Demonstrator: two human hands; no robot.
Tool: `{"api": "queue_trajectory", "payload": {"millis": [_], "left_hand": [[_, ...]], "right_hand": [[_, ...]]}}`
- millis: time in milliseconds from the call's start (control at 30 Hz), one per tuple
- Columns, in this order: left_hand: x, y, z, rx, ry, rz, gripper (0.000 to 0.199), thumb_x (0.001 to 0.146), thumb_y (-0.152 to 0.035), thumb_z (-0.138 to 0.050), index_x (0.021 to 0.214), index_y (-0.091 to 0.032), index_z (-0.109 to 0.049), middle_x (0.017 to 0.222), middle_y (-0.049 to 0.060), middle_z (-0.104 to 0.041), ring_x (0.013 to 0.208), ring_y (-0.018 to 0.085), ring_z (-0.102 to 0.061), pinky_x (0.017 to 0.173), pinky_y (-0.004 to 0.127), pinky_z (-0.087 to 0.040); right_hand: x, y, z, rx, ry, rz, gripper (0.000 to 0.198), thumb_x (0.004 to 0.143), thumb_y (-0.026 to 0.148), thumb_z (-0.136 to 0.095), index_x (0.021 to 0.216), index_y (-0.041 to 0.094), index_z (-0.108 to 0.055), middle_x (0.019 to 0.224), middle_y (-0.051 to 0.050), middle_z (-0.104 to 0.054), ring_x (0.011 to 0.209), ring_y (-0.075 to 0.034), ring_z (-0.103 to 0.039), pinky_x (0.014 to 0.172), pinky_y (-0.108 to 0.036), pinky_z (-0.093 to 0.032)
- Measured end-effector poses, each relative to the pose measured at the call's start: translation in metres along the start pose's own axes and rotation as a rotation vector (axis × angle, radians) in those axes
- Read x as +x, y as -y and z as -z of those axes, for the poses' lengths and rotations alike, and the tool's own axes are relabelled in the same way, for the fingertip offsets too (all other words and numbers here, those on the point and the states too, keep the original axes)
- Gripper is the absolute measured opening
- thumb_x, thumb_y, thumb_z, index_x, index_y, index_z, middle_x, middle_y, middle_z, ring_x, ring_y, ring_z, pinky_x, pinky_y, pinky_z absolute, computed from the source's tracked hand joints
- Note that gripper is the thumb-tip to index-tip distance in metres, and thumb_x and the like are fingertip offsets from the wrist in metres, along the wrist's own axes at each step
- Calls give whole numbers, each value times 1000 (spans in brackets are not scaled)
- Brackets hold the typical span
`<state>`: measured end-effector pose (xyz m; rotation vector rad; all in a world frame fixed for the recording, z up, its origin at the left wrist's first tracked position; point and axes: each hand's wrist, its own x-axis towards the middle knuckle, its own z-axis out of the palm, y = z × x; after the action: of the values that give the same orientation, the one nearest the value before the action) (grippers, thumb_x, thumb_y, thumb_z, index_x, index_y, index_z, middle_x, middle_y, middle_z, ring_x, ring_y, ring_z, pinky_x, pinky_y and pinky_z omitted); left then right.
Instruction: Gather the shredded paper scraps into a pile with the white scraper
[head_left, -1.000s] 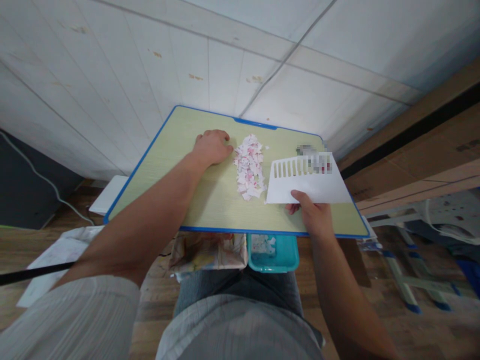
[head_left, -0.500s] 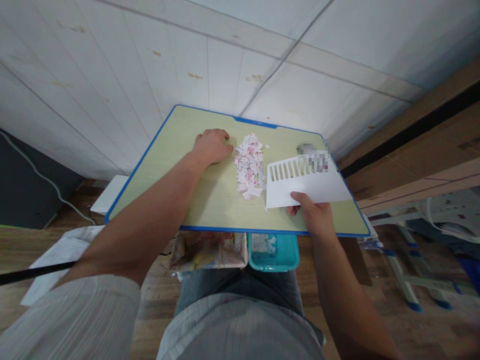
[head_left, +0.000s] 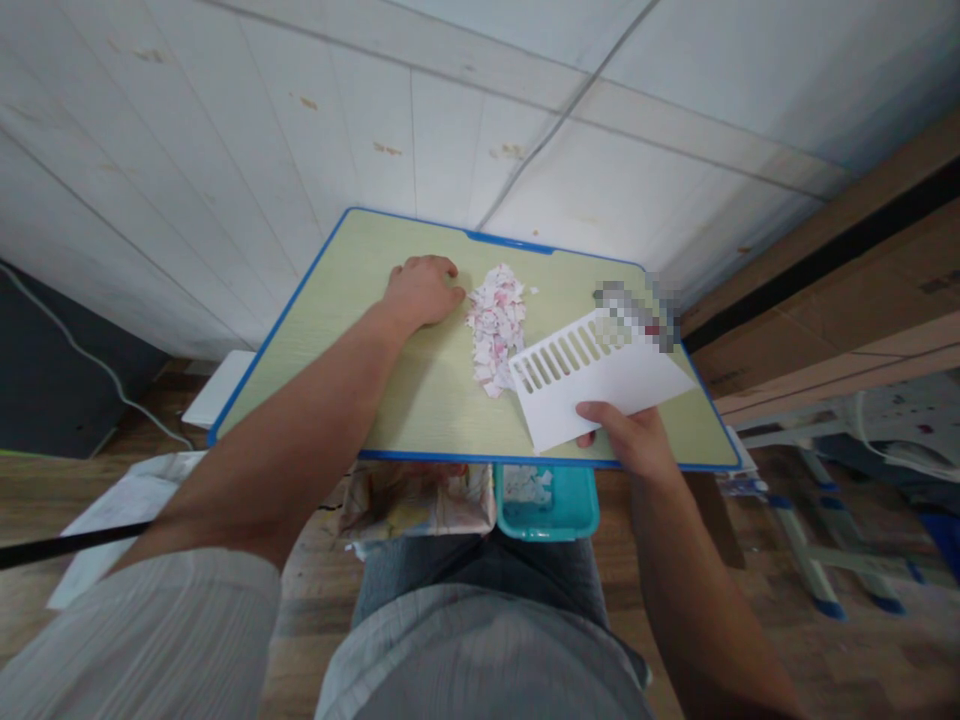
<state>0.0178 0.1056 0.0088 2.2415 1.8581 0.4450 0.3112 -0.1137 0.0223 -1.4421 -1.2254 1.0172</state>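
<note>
On the pale yellow-green tabletop (head_left: 315,340) lies a heap of torn paper scraps (head_left: 496,330), white with pink marks. My left hand (head_left: 424,290) rests on the surface just left of the heap, fingers loosely bent, thumb and forefinger apart, nothing between them. A white card (head_left: 577,380) with a row of cut-out slots is pinched in my right hand (head_left: 630,435), thumb on top and fingers underneath. The card is tilted, and its slotted left corner reaches the heap's lower right side. Something behind its upper right corner is blurred out.
Below the table's front edge sit a turquoise plastic basket (head_left: 585,510) with pale scraps inside and a paper-lined container (head_left: 420,505). A white panelled wall (head_left: 375,110) backs the table. Cardboard boxes (head_left: 825,280) stand close on the right.
My right hand has turned the slotted card counterclockwise and moved its left end left, against the scrap heap. My left hand has stayed in place.
</note>
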Motion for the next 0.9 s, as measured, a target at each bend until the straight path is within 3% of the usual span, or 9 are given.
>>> {"api": "queue_trajectory", "payload": {"millis": [267,533,900], "left_hand": [[2,2,-3,-15,-10,-7,47,107,-46,-64,148,-26,-77,167,10,-69,156,38,-58,133,53,-44],[1,1,-1,-31,-5,-5,48,105,-44,-64,148,-27,-78,168,10,-68,157,41,-58,135,57,-43],[3,4,-5,-23,-22,-5,46,104,-46,-65,146,-30,-78,166,7,-69,155,38,-59,133,53,-44]], "right_hand": [[3,-8,2,12,9,35,22,77,37,-89,79,23,-72,54,1,-69,44,-19,-63,47,-31,-57],[0,1,-2,-10,-13,-26,28,69,42,-91,80,22,-73,61,-1,-73,42,-19,-62,42,-32,-55],[0,-5,4,51,60,4,23,72,35,-92,74,21,-74,56,-1,-70,42,-19,-61,41,-31,-54]]}}
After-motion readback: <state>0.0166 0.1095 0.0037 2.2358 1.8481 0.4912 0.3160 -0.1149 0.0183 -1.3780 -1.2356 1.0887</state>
